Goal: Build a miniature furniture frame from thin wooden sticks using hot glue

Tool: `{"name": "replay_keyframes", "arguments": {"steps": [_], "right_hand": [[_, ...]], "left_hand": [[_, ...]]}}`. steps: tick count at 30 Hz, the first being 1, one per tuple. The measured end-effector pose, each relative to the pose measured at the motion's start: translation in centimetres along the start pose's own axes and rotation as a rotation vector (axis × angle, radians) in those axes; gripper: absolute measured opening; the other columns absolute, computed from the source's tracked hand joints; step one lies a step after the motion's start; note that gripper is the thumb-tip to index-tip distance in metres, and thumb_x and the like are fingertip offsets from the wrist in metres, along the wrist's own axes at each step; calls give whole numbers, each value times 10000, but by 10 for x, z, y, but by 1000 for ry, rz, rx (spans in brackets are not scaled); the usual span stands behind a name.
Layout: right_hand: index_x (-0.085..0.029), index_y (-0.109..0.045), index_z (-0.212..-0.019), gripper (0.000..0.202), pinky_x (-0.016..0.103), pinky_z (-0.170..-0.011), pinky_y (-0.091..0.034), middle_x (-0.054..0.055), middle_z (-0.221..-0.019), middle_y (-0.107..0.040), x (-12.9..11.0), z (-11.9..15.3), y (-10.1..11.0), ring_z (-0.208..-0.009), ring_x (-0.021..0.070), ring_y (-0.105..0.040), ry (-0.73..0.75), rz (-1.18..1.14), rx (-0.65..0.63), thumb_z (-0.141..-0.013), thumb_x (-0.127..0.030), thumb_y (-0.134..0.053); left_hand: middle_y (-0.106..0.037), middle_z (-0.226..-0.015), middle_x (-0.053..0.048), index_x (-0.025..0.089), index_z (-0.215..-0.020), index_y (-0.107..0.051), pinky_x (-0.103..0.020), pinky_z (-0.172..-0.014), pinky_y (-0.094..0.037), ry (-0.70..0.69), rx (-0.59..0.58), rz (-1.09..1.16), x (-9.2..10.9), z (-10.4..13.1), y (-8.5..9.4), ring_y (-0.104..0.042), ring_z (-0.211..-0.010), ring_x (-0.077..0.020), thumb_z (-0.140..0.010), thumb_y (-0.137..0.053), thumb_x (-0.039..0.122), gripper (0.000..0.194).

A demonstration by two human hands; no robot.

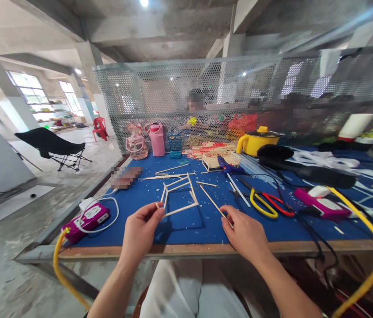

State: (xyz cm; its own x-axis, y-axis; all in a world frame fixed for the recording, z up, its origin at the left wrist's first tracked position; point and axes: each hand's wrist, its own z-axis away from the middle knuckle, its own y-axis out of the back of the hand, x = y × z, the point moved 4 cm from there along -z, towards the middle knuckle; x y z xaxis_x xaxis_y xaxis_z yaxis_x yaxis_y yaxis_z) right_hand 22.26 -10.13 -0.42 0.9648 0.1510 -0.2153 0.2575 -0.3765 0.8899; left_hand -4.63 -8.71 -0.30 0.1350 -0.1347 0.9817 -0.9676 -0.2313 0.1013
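Note:
My left hand [144, 224] pinches the near left corner of a small frame made of thin wooden sticks [181, 210], which stands out above the blue tabletop. Between the thumb and fingers of my right hand [244, 227] is a single wooden stick [211, 198], slanting up and left toward the frame without touching it. Loose sticks [173, 168] lie beyond the frame. To the right of the held stick are a blue glue gun [229, 167] and scissors with yellow and red handles [264, 211].
A purple power strip [88, 221] with a white cable sits at left, another power strip [325, 205] at right. Behind stand a pink bottle [156, 140], a stick-built tray [214, 164] and a yellow pot [261, 143]. A perforated metal screen [166, 92] closes the far side.

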Motion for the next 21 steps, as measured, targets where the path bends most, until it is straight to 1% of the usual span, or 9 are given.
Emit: {"name": "replay_keyframes", "arguments": {"steps": [3, 7, 10, 16, 21], "right_hand": [[-246, -593, -1014, 240, 253, -517, -337, -8, -760, -686, 0, 1, 1, -601, 146, -614, -6, -11, 6, -865, -227, -406], [-241, -592, -1040, 242, 248, -505, -344, -8, -759, -680, 0, 1, 2, -560, 134, -594, -6, -40, 43, -869, -274, -423], [-236, -593, -1033, 234, 247, -515, -357, -6, -762, -680, -1, 1, 3, -571, 134, -600, 1, -47, 72, -871, -296, -436], [-244, -595, -957, 184, 243, -519, -341, -11, -765, -677, -2, 0, 3, -609, 137, -612, 11, -19, 51, -855, -240, -443], [-243, -584, -997, 212, 252, -528, -345, -8, -760, -665, -1, 0, 1, -615, 143, -604, -6, -34, 23, -868, -225, -416]], "left_hand": [[-711, -755, -22, 149, -940, -709, -214, -644, -479, 83, 4, 213, -2, -1, 5, -594, -646, -105, -632, -778, 433, 424], [-662, -686, 1, 135, -876, -690, -192, -575, -480, 242, -45, 478, -8, 0, 5, -571, -570, -73, -553, -836, 399, 442], [-639, -663, 11, 130, -842, -685, -189, -562, -490, 299, -69, 558, -8, 1, 3, -573, -559, -70, -507, -863, 363, 446], [-666, -698, -1, 134, -858, -684, -192, -571, -486, 235, -46, 492, -11, 1, 4, -580, -574, -74, -540, -842, 401, 444], [-700, -743, -21, 140, -897, -692, -196, -603, -471, 145, -16, 431, -18, -6, 9, -580, -603, -78, -597, -818, 398, 415]]}}
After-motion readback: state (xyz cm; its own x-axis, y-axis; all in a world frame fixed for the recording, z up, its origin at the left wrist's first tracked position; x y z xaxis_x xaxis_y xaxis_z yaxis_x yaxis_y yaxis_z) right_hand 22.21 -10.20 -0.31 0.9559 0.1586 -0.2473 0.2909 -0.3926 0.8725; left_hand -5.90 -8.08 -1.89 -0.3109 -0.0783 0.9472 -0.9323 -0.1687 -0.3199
